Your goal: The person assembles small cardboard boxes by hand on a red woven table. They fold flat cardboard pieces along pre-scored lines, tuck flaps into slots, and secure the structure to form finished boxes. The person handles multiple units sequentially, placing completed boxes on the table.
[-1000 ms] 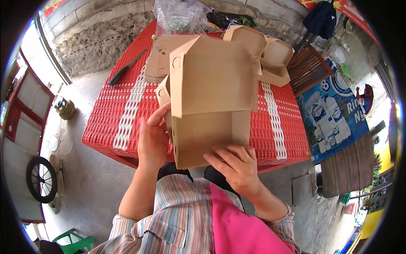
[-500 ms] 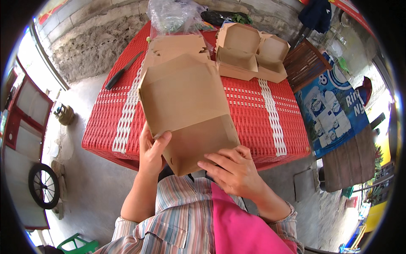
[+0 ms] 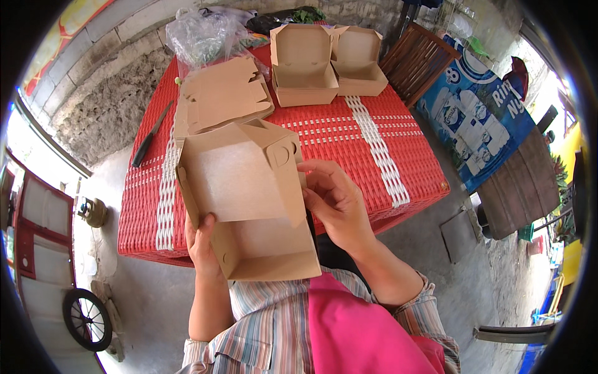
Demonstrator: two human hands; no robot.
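Observation:
A brown cardboard food box [image 3: 233, 181] is held in front of me with its lid raised and its tray part nearest my body. My left hand [image 3: 203, 246] grips its left side, the thumb over the edge and the other fingers mostly hidden behind. My right hand [image 3: 336, 202] is at the right side of the lid, index finger and thumb pinching close to the side flap [image 3: 283, 162]; the fingertips are partly hidden by the cardboard. That flap stands folded inward, while the lid's left flap is also bent up.
On the red woven table [image 3: 336, 143] lie a stack of flat cardboard blanks [image 3: 221, 93] and a black-handled knife [image 3: 144, 146]. Two open boxes [image 3: 305, 84] stand farther back, beside a clear plastic bag [image 3: 205, 37]. A wooden chair [image 3: 417, 62] is at the right.
My right hand has moved from the near edge of the box up to the lid's right side. The lid's side flaps are now folded inward. The view has shifted to the right.

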